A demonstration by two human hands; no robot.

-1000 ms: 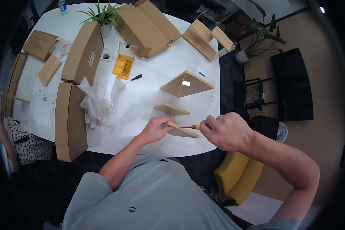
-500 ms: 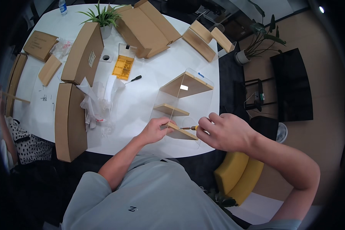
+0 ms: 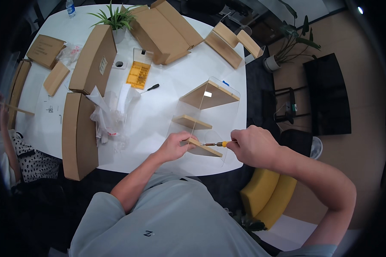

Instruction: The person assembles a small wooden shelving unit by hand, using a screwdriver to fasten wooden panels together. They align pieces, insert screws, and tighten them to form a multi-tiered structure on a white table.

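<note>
My right hand (image 3: 257, 146) is wrapped round the handle of a yellow screwdriver (image 3: 218, 144). Its shaft points left, with the tip at the clear side panel (image 3: 221, 109) of a small shelf unit, by the edge of the nearest wooden board (image 3: 206, 149). My left hand (image 3: 174, 146) grips that board at its left end, fingers closed on it. Farther off, a middle board (image 3: 192, 121) and a larger wooden board (image 3: 210, 95) stand between the clear panels. Whether a screw sits under the tip is too small to tell.
A black screwdriver (image 3: 152, 87) lies near an open orange bit case (image 3: 138, 75). Cardboard boxes (image 3: 79, 137), plastic wrap (image 3: 105, 115) and a potted plant (image 3: 118, 25) stand left and back. Another wood-and-clear shelf (image 3: 223, 50) is at the back right. A person's arm (image 3: 6, 124) shows far left.
My right hand has turned and shifted slightly right along the screwdriver, so more of its yellow handle shows. My left hand stays on the board.
</note>
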